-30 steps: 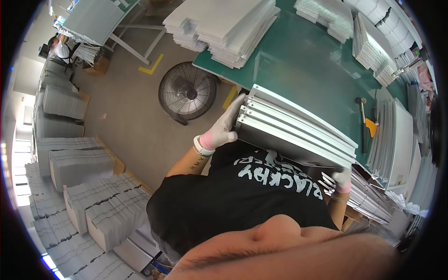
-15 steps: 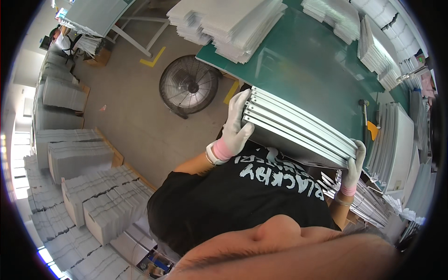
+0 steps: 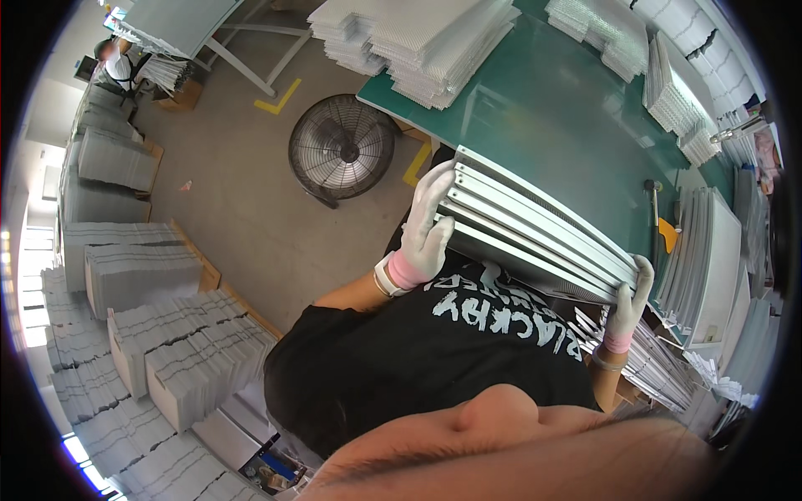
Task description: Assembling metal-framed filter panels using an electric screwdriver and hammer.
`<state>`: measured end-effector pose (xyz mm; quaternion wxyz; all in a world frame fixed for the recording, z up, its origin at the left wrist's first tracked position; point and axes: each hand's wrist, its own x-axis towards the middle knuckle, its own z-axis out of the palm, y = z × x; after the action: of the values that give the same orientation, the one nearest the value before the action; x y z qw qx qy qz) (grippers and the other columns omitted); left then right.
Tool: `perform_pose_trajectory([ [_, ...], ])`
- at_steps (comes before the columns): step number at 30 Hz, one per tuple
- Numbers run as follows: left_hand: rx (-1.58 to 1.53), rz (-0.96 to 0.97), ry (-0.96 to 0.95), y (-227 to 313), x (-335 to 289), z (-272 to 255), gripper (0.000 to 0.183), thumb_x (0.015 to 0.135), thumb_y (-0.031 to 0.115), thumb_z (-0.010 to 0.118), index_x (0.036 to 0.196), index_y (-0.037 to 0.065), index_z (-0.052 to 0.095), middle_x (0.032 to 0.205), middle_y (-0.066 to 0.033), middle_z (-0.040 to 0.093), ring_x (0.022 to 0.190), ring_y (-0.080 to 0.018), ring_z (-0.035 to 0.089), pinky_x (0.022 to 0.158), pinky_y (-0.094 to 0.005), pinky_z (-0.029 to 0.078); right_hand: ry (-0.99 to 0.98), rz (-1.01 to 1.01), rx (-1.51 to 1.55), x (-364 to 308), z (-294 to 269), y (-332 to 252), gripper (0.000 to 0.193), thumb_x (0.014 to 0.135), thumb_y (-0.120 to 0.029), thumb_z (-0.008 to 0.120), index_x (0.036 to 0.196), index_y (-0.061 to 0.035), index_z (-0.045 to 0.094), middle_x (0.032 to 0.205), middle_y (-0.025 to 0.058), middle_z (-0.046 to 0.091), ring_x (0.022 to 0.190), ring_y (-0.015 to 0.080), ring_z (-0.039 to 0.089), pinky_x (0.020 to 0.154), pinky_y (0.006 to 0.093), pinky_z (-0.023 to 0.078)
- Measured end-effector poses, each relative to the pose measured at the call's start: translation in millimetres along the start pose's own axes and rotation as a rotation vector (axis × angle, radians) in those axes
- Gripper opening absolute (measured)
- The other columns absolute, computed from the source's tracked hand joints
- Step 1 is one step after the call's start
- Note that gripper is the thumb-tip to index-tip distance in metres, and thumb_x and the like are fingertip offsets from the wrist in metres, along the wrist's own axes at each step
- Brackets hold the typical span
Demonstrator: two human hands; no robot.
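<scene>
Both my gloved hands grip a stack of silver metal-framed panels (image 3: 535,227), standing on edge at the near side of the green table. My left hand (image 3: 423,236), in a white glove with a pink cuff, is closed round the stack's left end, thumb on the near side. Around the right end closes my right hand (image 3: 628,311), gloved the same way. At the left end the farthest panel stands a little apart from the rest. A dark face with fine texture shows on the nearest panel. The stack's lower edges are hidden.
White honeycomb-like sheets (image 3: 443,42) lie piled on the green table (image 3: 543,108). An orange-handled tool (image 3: 666,235) is near its right edge, beside upright panels (image 3: 702,259). A black floor fan (image 3: 342,150) stands left; stacked panels (image 3: 209,359) line the floor. Far left is another person (image 3: 121,67).
The farthest panel has tipped away from the others at the left end, leaving a gap there. Both hands keep their hold. The whole view has shifted slightly.
</scene>
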<state>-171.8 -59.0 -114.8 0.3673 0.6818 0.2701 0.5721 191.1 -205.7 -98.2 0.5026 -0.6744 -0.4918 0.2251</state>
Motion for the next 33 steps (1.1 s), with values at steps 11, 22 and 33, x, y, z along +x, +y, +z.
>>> perform_pose_trajectory([
  [11,0.146,-0.200,0.107,18.0,3.7,10.5,0.048,0.093,0.011,0.054,0.139,-0.002,0.049,0.132,-0.0181,0.048,0.121,-0.0272,0.049,0.108,-0.0367,0.036,-0.116,0.076,-0.018,-5.1,-1.0,-32.8,0.053,0.074,-0.005,0.055,0.127,-0.0007,0.048,0.122,0.0135,0.052,0.120,0.0255,0.048,0.112,0.0373,0.029],
  [22,0.006,-0.156,0.042,16.7,-1.5,5.4,0.059,0.096,0.000,0.046,0.152,-0.006,0.030,0.158,-0.0236,0.032,0.146,-0.0345,0.034,0.118,-0.0389,0.026,-0.131,0.040,0.182,-4.9,4.3,-22.2,0.074,0.091,-0.041,0.051,0.148,0.0033,0.036,0.138,0.0194,0.049,0.129,0.0284,0.047,0.113,0.0401,0.032],
  [33,-0.238,-0.127,-0.115,-8.1,-2.5,-18.8,0.070,0.105,0.038,0.041,0.155,-0.004,0.018,0.156,-0.0224,0.031,0.145,-0.0322,0.031,0.120,-0.0424,0.021,-0.094,-0.006,0.361,-6.4,4.2,-10.4,0.083,0.100,-0.063,0.030,0.152,0.0014,0.031,0.138,0.0228,0.051,0.127,0.0288,0.050,0.111,0.0422,0.034],
])
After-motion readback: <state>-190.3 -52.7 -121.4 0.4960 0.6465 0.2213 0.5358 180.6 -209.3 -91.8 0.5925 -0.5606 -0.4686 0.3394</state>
